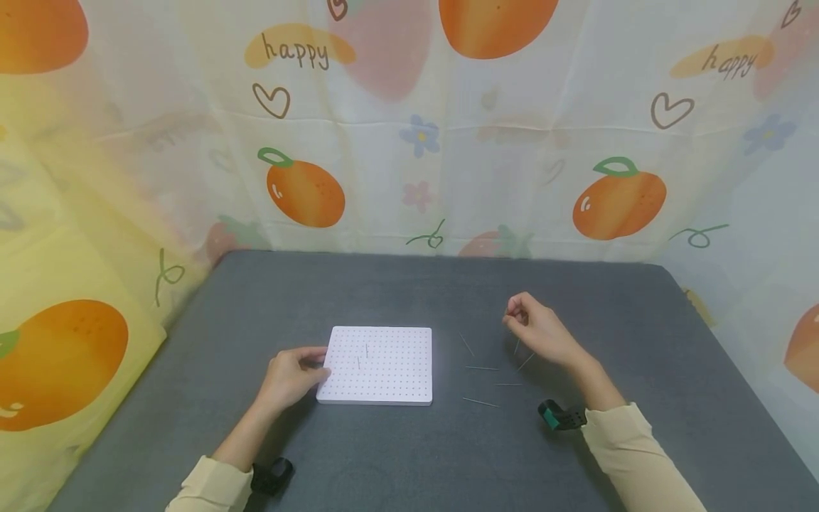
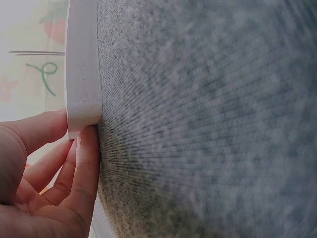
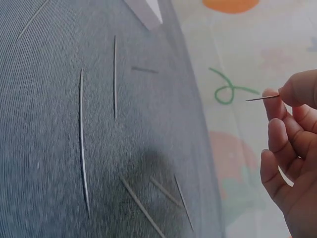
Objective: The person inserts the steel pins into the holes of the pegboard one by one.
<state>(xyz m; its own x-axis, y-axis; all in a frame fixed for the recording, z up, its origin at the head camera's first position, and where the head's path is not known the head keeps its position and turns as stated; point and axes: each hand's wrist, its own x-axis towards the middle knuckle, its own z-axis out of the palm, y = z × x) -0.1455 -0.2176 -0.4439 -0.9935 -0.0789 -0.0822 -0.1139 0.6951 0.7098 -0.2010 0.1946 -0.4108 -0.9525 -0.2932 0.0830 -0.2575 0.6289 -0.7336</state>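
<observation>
A white pegboard (image 1: pixel 399 366) with rows of small holes lies flat on the table. Two thin metal pins (image 1: pixel 367 351) stand upright in its left half. At the board's left edge my left hand (image 1: pixel 291 377) grips it, the thumb at the upper face and fingertips against the side, as the left wrist view shows. Right of the board, my right hand (image 1: pixel 540 331) is raised over the table. Between thumb and index finger it pinches a thin metal pin (image 3: pixel 258 98), whose pointed end sticks out; the other end is hidden by the fingers.
Several loose metal pins (image 1: pixel 481 402) lie scattered on the grey tabletop (image 1: pixel 409 455), between the board and my right hand and beneath that hand. A printed curtain (image 1: pixel 486 178) hangs along the table's back edge.
</observation>
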